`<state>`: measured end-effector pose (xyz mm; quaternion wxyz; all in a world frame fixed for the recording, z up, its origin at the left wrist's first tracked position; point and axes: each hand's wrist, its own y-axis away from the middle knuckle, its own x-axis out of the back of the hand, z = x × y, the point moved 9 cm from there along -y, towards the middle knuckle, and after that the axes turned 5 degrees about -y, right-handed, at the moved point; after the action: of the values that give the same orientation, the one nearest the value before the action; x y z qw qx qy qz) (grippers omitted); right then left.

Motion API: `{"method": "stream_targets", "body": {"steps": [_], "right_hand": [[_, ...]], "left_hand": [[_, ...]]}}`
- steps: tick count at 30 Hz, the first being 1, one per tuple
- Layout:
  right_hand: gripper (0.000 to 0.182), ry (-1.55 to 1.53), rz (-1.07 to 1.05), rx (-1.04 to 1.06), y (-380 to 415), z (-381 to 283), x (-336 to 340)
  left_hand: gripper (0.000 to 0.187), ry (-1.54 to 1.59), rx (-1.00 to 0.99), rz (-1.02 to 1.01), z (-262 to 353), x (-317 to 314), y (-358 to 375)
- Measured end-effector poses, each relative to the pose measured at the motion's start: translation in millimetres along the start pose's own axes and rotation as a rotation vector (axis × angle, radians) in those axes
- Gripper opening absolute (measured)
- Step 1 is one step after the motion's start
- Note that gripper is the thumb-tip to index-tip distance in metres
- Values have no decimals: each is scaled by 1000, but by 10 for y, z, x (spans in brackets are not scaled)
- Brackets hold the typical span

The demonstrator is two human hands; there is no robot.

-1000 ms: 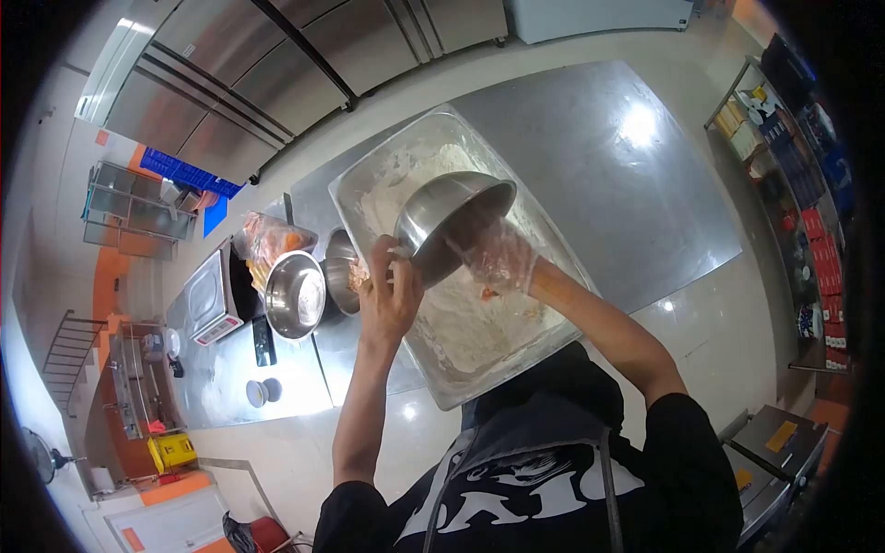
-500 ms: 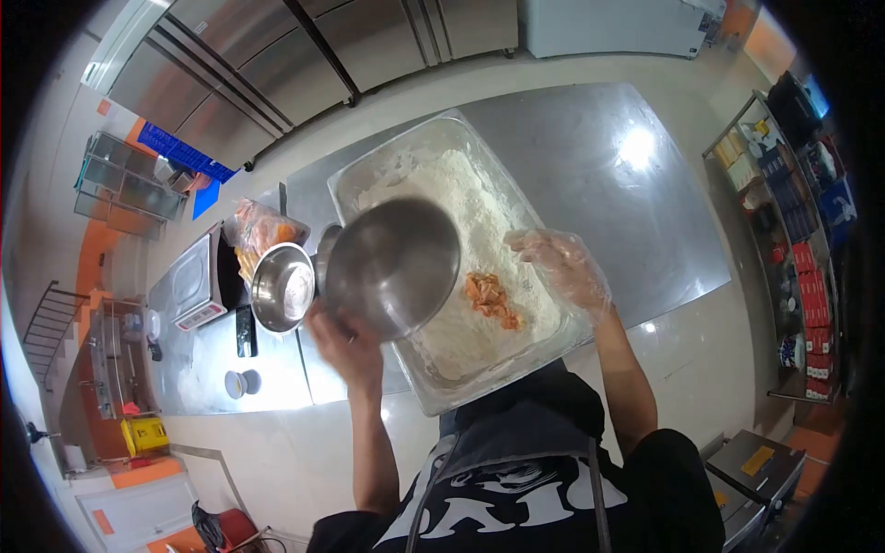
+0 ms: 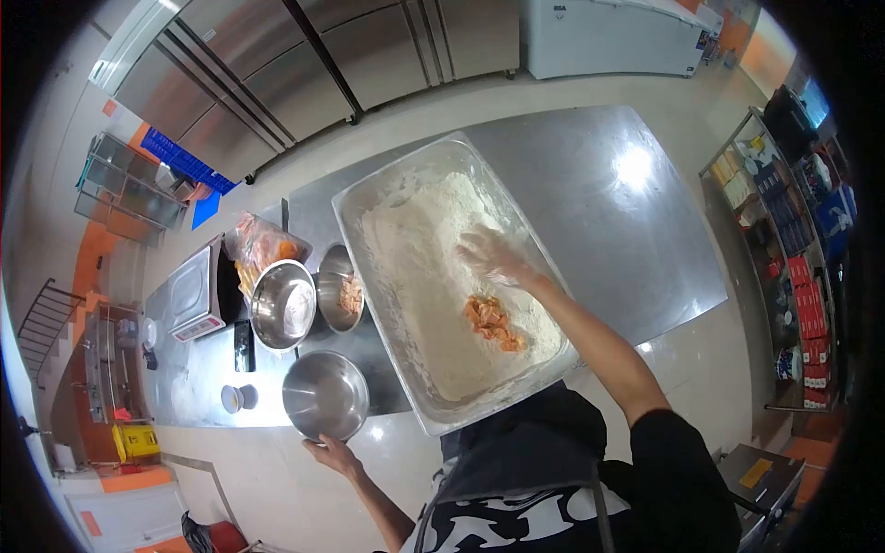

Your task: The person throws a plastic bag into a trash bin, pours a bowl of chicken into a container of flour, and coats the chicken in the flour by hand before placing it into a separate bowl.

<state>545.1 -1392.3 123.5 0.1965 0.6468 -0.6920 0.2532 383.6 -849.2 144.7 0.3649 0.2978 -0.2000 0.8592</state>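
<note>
My left hand [image 3: 334,453] grips the near rim of a metal mixing bowl [image 3: 325,396] at the table's front edge; the bowl's inside looks bare. In a clear plastic glove, my right hand [image 3: 498,258] is over the flour [image 3: 415,276], its fingers apart and nothing in them. The flour lies in a large rectangular tub [image 3: 422,405] in front of me. A small pile of raw, orange-tinted meat pieces [image 3: 495,323] rests on the flour, nearer to me than my right hand.
Left of the tub stand a bowl with pale meat pieces [image 3: 350,293] and a steel bowl with white powder [image 3: 284,306]. Beyond them are a plastic bag of orange food [image 3: 263,241] and a scale [image 3: 195,288]. A phone [image 3: 243,346] lies near a small round container [image 3: 232,398].
The mixing bowl has gone from over the tub's left side to the table's front edge, with my left hand on it. My right hand has moved left and inward over the flour.
</note>
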Motion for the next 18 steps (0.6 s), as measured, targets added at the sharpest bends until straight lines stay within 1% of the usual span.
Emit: {"method": "stream_targets", "body": {"steps": [1, 2, 4, 5, 7, 8, 9, 10, 11, 12, 13, 14, 15, 16, 17, 18], "right_hand": [[66, 426, -22, 199, -183, 59, -184], [66, 437, -13, 207, -353, 45, -151], [51, 451, -115, 39, -712, 133, -182], [51, 460, -117, 50, -805, 156, -191], [40, 436, -38, 326, -803, 25, -214], [40, 441, -77, 332, -843, 410, -477], [37, -365, -50, 254, -904, 796, -610], [34, -1162, -8, 107, -914, 1194, -759], [34, -1156, -42, 78, -785, 992, -724], [37, -468, -137, 123, -657, 732, -661], [40, 222, -221, 182, -552, 500, -629], [40, 226, -244, 184, -465, 401, -607], [39, -193, -323, -58, -368, 487, -627], [39, -608, -384, -310, -210, 544, -674], [39, -598, -389, -316, -80, 344, -579], [44, -333, -526, -338, 114, 93, -553]], "left_hand": [[42, 12, -3, 2, -93, -54, -16], [41, 38, 7, 4, -187, -121, -38], [37, 105, 21, 11, -415, -265, -83], [37, 115, 29, 17, -389, -297, -124], [36, 214, 72, -64, -449, -370, -99], [39, 198, 80, -63, -478, -379, -101], [43, 180, 97, -61, -528, -406, -112], [48, 259, 168, -82, -517, -440, -93], [54, 338, 234, -103, -498, -451, -78], [54, 329, 268, -95, -499, -424, -61], [56, 311, 284, -20, -518, -341, -53], [58, 293, 291, 54, -520, -242, -24], [58, 292, 307, 57, -419, -165, 38], [56, 129, 188, 179, -193, 72, 105], [54, -36, 65, 293, 77, 272, 201], [49, -61, -15, 308, 264, 315, 301]]}}
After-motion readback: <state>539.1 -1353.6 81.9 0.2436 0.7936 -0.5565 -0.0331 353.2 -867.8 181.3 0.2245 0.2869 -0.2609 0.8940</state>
